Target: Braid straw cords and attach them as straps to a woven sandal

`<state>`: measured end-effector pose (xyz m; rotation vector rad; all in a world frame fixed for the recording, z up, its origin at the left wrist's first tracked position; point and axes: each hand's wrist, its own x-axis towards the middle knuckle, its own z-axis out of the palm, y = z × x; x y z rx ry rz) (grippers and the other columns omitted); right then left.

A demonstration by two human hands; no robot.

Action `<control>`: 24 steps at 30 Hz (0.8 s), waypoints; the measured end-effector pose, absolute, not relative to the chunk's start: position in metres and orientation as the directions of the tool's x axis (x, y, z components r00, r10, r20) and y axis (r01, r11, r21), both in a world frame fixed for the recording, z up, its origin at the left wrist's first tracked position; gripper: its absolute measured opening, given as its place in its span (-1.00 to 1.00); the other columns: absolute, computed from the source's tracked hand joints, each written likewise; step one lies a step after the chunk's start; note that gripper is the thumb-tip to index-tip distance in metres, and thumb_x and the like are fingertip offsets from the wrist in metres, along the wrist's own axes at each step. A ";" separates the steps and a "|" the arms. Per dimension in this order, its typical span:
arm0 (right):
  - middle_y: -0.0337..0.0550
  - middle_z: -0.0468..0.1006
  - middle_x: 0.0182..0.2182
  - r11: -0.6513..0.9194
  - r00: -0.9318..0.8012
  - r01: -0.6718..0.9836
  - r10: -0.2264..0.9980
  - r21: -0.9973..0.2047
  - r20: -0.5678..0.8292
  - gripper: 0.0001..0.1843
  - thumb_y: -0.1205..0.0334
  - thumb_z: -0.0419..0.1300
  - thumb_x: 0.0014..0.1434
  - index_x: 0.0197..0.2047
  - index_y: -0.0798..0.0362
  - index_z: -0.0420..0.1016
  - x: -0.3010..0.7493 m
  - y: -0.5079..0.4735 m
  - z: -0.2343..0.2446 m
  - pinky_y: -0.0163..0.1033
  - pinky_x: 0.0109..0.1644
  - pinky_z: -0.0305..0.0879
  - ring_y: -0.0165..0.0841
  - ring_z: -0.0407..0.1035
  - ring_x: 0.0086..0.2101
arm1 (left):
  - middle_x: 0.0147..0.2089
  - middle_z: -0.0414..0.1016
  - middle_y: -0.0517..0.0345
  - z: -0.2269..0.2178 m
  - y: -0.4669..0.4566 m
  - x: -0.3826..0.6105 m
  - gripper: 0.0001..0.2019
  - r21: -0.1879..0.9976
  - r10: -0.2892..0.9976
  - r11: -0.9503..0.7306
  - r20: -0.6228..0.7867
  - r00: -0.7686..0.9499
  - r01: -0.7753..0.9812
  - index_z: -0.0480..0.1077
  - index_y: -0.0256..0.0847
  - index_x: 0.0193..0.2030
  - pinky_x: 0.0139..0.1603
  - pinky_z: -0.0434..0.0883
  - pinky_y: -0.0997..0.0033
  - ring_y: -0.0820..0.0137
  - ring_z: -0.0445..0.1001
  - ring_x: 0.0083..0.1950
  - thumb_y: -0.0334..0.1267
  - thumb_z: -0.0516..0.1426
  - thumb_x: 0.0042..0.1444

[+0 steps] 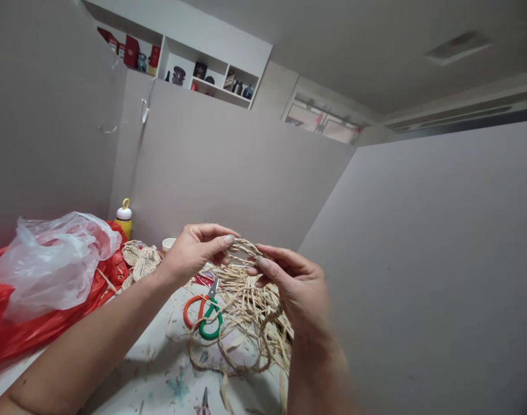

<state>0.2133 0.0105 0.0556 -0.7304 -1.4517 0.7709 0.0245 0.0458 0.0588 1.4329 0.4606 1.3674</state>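
Observation:
Between my two hands, above the table, stretches a length of twisted straw cord (246, 248), looped into a few side-by-side strands. My left hand (198, 248) pinches its left end between thumb and fingers. At the other end my right hand (295, 282) grips the strands, thumb on top. A finished run of braided cord (267, 340) hangs below the right hand and coils on the table. Behind it lies a pile of loose straw strips (250, 294). Scissors (207, 311) with one orange and one green handle rest on the table under my hands.
To the left sits a red plastic bag (25, 340) with a clear plastic bag (60, 265) on it. Coiled cord bundles (144, 259), a yellow bottle (124, 219) and a white cup (168, 245) stand behind. A pointed tool (205, 400) lies near the front. Grey partitions (220, 167) surround the table.

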 end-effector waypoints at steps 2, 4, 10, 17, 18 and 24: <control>-0.22 0.67 -0.47 0.568 -0.048 -0.014 0.822 -0.823 0.568 -0.87 0.24 0.41 0.04 -0.27 -0.05 0.68 0.214 0.009 0.057 -0.47 -0.47 0.45 -0.42 0.57 -0.47 | -0.51 0.48 0.23 0.059 0.044 0.024 -0.82 0.859 0.831 -0.355 0.470 0.297 -0.368 0.54 -0.29 -0.32 -0.48 0.33 0.53 0.57 0.37 -0.57 -0.20 0.29 0.00; -0.22 0.67 -0.50 0.567 -0.071 -0.015 0.821 -0.823 0.567 -0.88 0.24 0.41 0.04 -0.28 -0.05 0.68 0.215 0.007 0.058 -0.47 -0.47 0.45 -0.43 0.56 -0.48 | -0.52 0.46 0.23 0.060 0.043 0.024 -0.82 0.862 0.832 -0.330 0.458 0.313 -0.385 0.52 -0.30 -0.35 -0.50 0.32 0.53 0.57 0.37 -0.58 -0.20 0.29 -0.01; -0.20 0.67 -0.51 0.567 -0.110 0.011 0.819 -0.823 0.563 -0.88 0.24 0.39 0.06 -0.27 -0.05 0.68 0.216 0.002 0.060 -0.45 -0.45 0.47 -0.42 0.56 -0.48 | -0.49 0.46 0.22 0.060 0.041 0.025 -0.83 0.851 0.839 -0.275 0.439 0.321 -0.446 0.50 -0.31 -0.39 -0.52 0.29 0.55 0.59 0.37 -0.58 -0.24 0.31 -0.05; -0.16 0.66 -0.52 0.556 -0.077 0.012 0.829 -0.831 0.554 -0.87 0.23 0.41 0.02 -0.29 -0.01 0.68 0.214 -0.003 0.062 -0.42 -0.47 0.47 -0.38 0.56 -0.49 | -0.47 0.49 0.19 0.064 0.036 0.023 -0.81 0.854 0.852 -0.270 0.427 0.304 -0.445 0.52 -0.30 -0.36 -0.49 0.32 0.52 0.57 0.39 -0.57 -0.21 0.32 -0.06; -0.16 0.66 -0.52 0.555 -0.049 -0.001 0.831 -0.832 0.554 -0.86 0.22 0.42 0.00 -0.30 -0.01 0.68 0.213 -0.004 0.062 -0.41 -0.47 0.47 -0.38 0.56 -0.49 | -0.45 0.49 0.19 0.065 0.035 0.022 -0.79 0.848 0.855 -0.266 0.427 0.293 -0.459 0.53 -0.29 -0.31 -0.46 0.34 0.51 0.56 0.41 -0.55 -0.20 0.32 -0.05; -0.17 0.67 -0.47 0.571 0.161 -0.137 0.819 -0.809 0.551 -0.83 0.25 0.46 -0.07 -0.33 -0.01 0.68 0.207 -0.005 0.065 -0.44 -0.50 0.45 -0.41 0.54 -0.51 | -0.33 0.56 0.11 0.067 0.035 0.022 -0.70 0.832 0.840 -0.220 0.427 0.334 -0.510 0.54 -0.26 -0.21 -0.34 0.40 0.47 0.49 0.50 -0.43 -0.17 0.35 -0.08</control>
